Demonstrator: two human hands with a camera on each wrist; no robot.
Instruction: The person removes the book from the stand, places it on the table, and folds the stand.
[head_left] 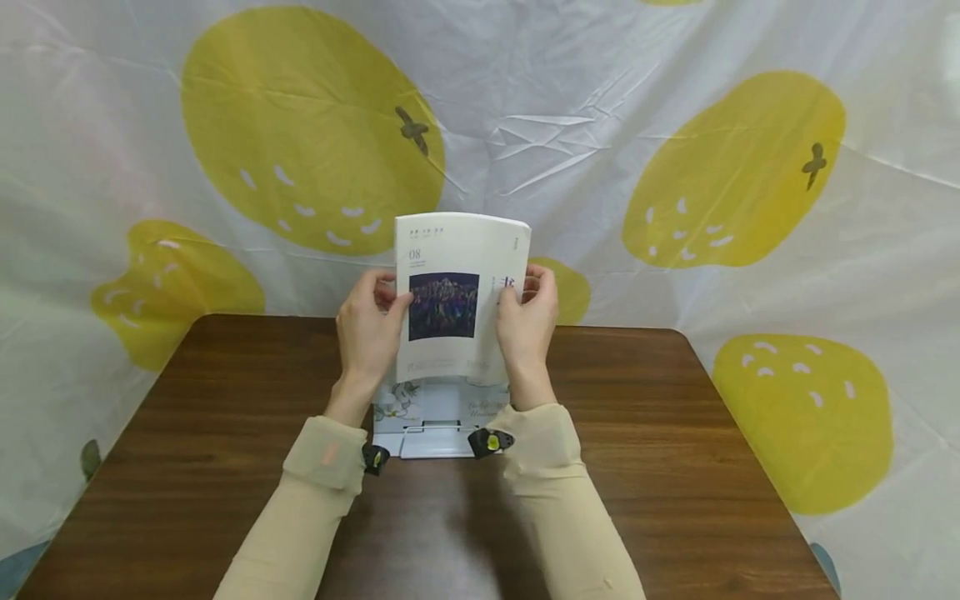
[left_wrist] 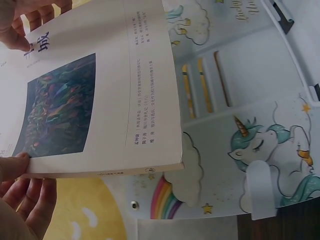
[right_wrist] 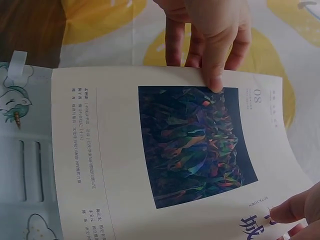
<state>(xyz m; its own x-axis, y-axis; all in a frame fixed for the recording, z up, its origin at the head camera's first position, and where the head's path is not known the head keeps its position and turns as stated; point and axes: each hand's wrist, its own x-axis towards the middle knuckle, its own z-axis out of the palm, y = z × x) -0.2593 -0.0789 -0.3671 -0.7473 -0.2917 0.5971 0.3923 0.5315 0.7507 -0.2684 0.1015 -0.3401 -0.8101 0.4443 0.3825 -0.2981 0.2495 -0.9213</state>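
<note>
Left hand (head_left: 369,329) and right hand (head_left: 527,325) pinch opposite side edges of the book (head_left: 443,305), thumbs on cover. Book is between them, above the front ledge of the unicorn-printed stand (head_left: 441,404); stand on tabletop (head_left: 675,433).

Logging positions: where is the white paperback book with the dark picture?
Centred in the head view, the book is held between left hand and right hand, the pale unicorn-printed stand showing below.

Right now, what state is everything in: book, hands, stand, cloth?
Book: closed, slightly bowed, held up.
Left hand: grips the book's left edge, thumb on the cover.
Right hand: grips its right edge, thumb on the cover.
Printed stand: on the table, partly hidden by the book.
Hanging cloth: creased.
</note>
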